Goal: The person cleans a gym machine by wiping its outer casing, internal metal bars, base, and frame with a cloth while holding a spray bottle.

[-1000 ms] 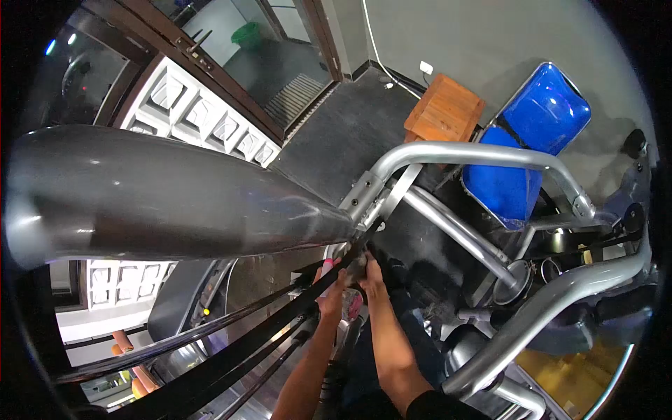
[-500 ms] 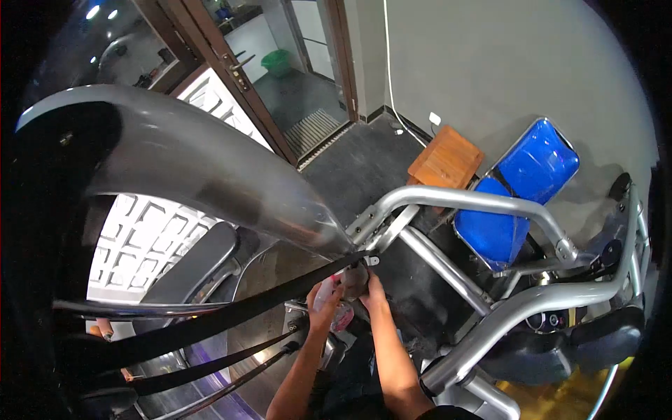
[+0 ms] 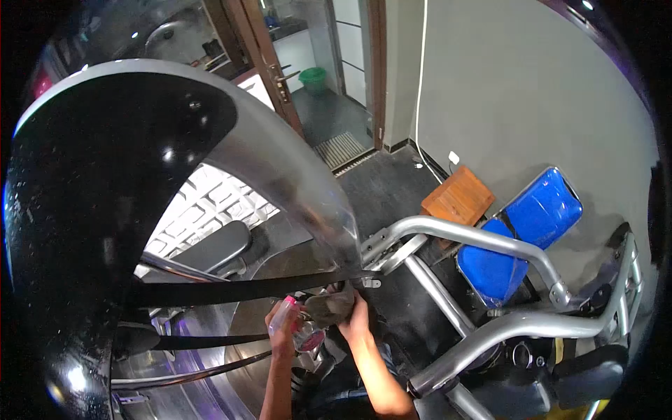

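the left hand [image 3: 281, 341] grasped the clear bottle [image 3: 307, 339]; the right hand [image 3: 356, 319] gripped the grey cloth [image 3: 332, 309]. bottle-to-cloth spacing had widened since the earlier frame.

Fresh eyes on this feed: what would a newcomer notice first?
Probably the huge glossy, dark curved beam filling the left side, then the bright blue chair at right. Low in the middle, the left hand grips a pink-topped bottle, the right hand a grey-brown cloth-like piece.

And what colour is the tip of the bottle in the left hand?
The tip is pink; the head view shows it best.
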Action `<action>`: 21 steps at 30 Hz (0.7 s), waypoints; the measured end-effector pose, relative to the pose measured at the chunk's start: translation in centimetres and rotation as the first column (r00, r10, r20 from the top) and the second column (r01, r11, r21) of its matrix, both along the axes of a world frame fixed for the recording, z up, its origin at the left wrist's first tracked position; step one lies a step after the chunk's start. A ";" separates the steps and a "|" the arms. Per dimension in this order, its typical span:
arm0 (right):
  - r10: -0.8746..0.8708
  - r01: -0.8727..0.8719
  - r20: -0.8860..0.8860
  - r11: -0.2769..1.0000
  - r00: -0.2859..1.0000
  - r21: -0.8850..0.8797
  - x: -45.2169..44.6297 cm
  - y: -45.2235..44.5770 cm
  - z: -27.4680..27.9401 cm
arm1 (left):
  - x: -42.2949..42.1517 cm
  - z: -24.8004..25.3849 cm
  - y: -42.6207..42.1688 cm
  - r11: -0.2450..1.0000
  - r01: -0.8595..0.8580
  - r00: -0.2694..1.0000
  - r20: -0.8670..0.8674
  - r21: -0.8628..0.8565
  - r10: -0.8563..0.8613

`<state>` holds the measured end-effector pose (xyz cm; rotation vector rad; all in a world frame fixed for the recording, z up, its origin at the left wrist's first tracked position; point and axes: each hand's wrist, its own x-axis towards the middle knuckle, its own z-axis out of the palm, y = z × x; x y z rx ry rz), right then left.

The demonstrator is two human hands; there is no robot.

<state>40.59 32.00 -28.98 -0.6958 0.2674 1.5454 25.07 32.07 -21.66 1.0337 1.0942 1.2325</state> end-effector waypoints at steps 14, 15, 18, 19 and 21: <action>0.096 -0.095 0.010 0.969 0.995 0.226 -0.6 0.3 4.1 | -0.2 9.4 -4.4 0.982 -0.166 0.984 -0.074 -0.091 0.159; 0.125 -0.121 -0.004 0.967 0.992 0.224 -1.5 0.2 6.9 | -0.6 10.2 -4.9 0.984 -0.151 0.982 -0.128 -0.091 0.138; 0.200 -0.164 -0.074 0.927 0.977 0.338 -3.5 -0.8 12.4 | -1.6 11.5 -6.2 0.979 -0.197 0.974 -0.123 -0.053 0.190; 0.217 -0.179 -0.098 0.938 0.971 0.297 -3.9 -1.1 13.5 | -1.9 11.5 -6.5 0.978 -0.202 0.974 -0.120 -0.048 0.195; 0.215 -0.139 -0.160 0.911 0.963 0.388 -4.1 -1.0 11.2 | -2.4 11.6 -6.9 0.959 -0.273 0.960 -0.077 -0.074 0.268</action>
